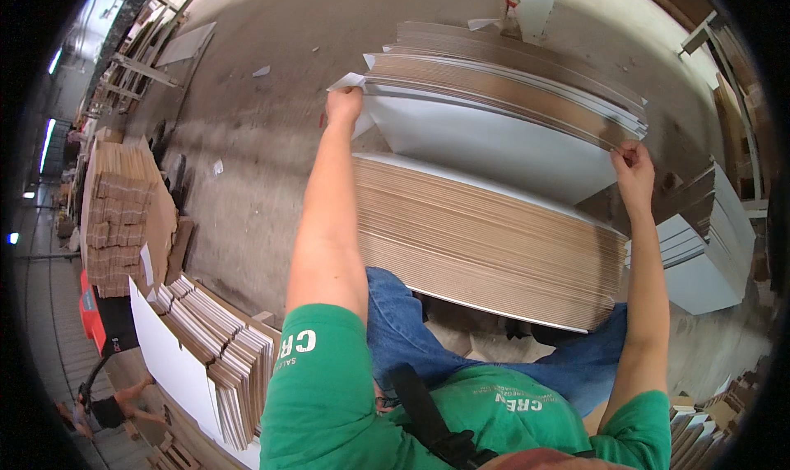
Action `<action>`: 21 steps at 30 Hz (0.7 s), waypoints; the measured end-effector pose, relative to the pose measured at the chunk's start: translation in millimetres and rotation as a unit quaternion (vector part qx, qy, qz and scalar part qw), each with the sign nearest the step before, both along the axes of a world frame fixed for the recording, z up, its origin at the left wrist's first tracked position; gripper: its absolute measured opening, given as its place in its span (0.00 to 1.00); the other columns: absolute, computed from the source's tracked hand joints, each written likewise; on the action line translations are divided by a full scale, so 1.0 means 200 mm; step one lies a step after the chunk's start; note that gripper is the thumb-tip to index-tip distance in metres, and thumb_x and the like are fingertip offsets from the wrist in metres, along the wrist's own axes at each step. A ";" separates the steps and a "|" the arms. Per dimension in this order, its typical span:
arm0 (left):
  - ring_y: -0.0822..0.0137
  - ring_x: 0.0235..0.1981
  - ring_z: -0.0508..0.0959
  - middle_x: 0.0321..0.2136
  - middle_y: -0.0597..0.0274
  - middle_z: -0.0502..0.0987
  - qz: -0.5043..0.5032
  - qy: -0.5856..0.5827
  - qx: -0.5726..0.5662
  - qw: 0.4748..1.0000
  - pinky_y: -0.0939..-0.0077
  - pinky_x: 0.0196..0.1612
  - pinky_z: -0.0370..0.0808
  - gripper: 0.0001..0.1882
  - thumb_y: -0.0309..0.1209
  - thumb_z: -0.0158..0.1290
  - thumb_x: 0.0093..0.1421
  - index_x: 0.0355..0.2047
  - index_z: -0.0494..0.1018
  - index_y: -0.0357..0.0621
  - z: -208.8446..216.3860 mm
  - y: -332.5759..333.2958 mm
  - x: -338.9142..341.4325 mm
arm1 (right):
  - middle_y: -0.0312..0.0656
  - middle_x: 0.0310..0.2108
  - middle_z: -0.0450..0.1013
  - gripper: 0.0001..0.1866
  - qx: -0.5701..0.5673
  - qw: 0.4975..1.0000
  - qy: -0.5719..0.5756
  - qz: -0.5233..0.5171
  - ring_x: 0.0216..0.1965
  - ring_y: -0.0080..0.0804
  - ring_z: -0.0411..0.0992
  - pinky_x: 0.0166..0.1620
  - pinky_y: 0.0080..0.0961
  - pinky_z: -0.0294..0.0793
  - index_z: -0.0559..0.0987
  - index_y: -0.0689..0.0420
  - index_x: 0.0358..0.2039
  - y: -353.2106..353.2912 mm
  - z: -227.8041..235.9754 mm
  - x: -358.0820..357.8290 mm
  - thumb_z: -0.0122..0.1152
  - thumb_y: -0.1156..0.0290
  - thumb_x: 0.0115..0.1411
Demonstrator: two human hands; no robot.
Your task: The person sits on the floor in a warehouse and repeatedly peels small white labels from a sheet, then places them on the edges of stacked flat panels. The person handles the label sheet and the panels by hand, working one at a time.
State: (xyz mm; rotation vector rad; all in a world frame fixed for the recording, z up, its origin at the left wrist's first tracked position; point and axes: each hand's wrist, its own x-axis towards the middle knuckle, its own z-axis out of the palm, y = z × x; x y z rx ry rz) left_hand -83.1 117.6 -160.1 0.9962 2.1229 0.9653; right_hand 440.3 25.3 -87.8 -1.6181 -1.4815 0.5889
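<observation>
Both my arms reach forward over a tight row of cardboard sheets (485,231) standing on edge between my knees, brown edges up. Just beyond it, a white-faced cardboard sheet (494,145) leans on its long side. My left hand (344,106) is closed on this sheet's far left corner, where a white flap shows. At the right end, the fingers of my right hand (633,167) pinch its upper edge. Behind the sheet stands a second row of cardboard sheets (502,71), white and brown, slightly fanned.
Folded white cardboard (202,346) stands at my left, with a brown cardboard stack (123,215) behind it. A red and black machine (99,318) and another person (107,408) are at far left. White-faced sheets (699,264) stand at right. Paper scraps (261,71) lie on the concrete floor (247,132).
</observation>
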 end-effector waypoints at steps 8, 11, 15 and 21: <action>0.58 0.45 0.73 0.42 0.53 0.75 -0.032 -0.037 -0.021 0.999 0.69 0.47 0.66 0.22 0.45 0.53 0.52 0.41 0.74 0.44 -0.08 0.07 0.01 | 0.45 0.28 0.72 0.14 -0.045 0.981 -0.181 0.045 0.31 0.34 0.72 0.34 0.27 0.71 0.70 0.58 0.36 0.00 -0.23 -0.01 0.56 0.76 0.46; 0.59 0.44 0.74 0.39 0.53 0.76 -0.024 0.009 0.079 0.997 0.68 0.45 0.67 0.27 0.52 0.50 0.53 0.39 0.75 0.40 -0.15 0.06 0.08 | 0.46 0.27 0.72 0.12 0.050 0.939 -0.338 0.041 0.31 0.43 0.71 0.33 0.35 0.71 0.70 0.56 0.34 0.05 -0.32 0.00 0.56 0.76 0.46; 0.62 0.42 0.74 0.36 0.57 0.77 0.006 -0.022 0.062 0.998 0.69 0.46 0.66 0.31 0.56 0.56 0.46 0.37 0.76 0.39 -0.19 0.03 0.01 | 0.43 0.27 0.71 0.10 0.140 0.876 -0.461 0.020 0.30 0.45 0.70 0.32 0.38 0.71 0.70 0.54 0.31 0.06 -0.38 0.05 0.57 0.72 0.47; 0.65 0.43 0.73 0.39 0.57 0.76 0.003 -0.095 0.051 0.994 0.72 0.46 0.65 0.24 0.46 0.57 0.50 0.39 0.75 0.39 0.00 -0.04 0.14 | 0.42 0.23 0.71 0.09 0.106 0.915 -0.374 -0.107 0.28 0.42 0.70 0.30 0.33 0.71 0.73 0.55 0.23 -0.02 -0.25 0.18 0.62 0.66 0.47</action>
